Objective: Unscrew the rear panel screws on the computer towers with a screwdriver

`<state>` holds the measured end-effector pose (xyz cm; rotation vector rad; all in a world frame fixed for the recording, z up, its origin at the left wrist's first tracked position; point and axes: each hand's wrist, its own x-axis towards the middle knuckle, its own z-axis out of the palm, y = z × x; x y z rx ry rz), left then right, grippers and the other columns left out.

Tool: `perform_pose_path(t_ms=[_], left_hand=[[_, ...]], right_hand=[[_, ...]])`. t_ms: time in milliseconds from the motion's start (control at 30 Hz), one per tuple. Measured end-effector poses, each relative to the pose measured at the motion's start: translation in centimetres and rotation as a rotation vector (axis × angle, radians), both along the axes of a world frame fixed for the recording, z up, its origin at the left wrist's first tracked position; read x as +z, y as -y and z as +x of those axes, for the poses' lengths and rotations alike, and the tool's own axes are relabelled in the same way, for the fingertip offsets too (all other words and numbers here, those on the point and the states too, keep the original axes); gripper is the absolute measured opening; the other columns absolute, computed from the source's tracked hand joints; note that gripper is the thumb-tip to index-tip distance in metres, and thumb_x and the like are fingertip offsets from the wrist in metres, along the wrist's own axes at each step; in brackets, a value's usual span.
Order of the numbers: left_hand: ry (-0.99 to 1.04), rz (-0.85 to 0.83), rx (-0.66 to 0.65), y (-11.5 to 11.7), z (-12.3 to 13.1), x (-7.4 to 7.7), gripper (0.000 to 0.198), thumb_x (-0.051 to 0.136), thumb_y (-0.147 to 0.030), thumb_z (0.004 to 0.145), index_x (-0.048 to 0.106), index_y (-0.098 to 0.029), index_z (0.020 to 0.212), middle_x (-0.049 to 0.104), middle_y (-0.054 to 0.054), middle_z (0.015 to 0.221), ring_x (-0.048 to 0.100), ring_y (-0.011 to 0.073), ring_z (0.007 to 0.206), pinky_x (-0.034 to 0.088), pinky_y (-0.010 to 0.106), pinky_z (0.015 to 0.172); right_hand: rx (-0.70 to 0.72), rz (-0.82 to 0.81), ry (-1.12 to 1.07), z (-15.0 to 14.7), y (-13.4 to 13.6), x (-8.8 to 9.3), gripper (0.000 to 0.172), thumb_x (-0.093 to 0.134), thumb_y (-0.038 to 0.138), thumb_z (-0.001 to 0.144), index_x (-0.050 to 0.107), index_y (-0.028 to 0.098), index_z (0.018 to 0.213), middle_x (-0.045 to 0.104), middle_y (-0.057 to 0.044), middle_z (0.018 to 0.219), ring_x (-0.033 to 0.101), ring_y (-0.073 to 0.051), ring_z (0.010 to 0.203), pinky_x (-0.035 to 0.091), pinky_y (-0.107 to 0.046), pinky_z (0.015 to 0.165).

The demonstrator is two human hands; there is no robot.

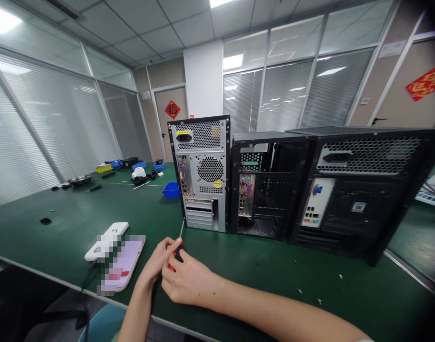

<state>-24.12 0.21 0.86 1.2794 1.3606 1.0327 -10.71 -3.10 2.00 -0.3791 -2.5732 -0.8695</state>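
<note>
A red and black screwdriver [179,254] is gripped by both my hands, its thin metal shaft pointing up and away from me. My right hand [188,278] wraps round the handle, and the fingers of my left hand [160,259] close on its front part. The screwdriver's tip is at the lower left corner of a computer case [203,194] that stands upright with its silver rear panel facing me. Whether the tip sits in a screw there is too small to tell. My fingers hide much of the handle.
Two black computer cases [295,156] [374,142] stand close to the right of the silver one. Left of my hands lie a purple phone [131,256] and a white device [118,230]. A blue tray [171,190] is behind the silver case. Small scraps [299,291] lie at right.
</note>
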Motion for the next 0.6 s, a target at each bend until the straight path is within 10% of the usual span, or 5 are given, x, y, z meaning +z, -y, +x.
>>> perform_pose_path(t_ms=[600], left_hand=[[0.03, 0.02, -0.004, -1.4, -1.0, -2.2, 0.046, 0.056, -0.062, 0.071, 0.046, -0.017, 0.071, 0.042, -0.006, 0.061, 0.038, 0.0083, 0.059, 0.035, 0.021, 0.057]], right_hand=[[-0.026, 0.026, -0.106, 0.0, 0.2, 0.2, 0.022, 0.038, 0.017, 0.088, 0.057, 0.015, 0.079, 0.06, -0.007, 0.081, 0.058, -0.023, 0.079, 0.045, -0.041, 0.068]])
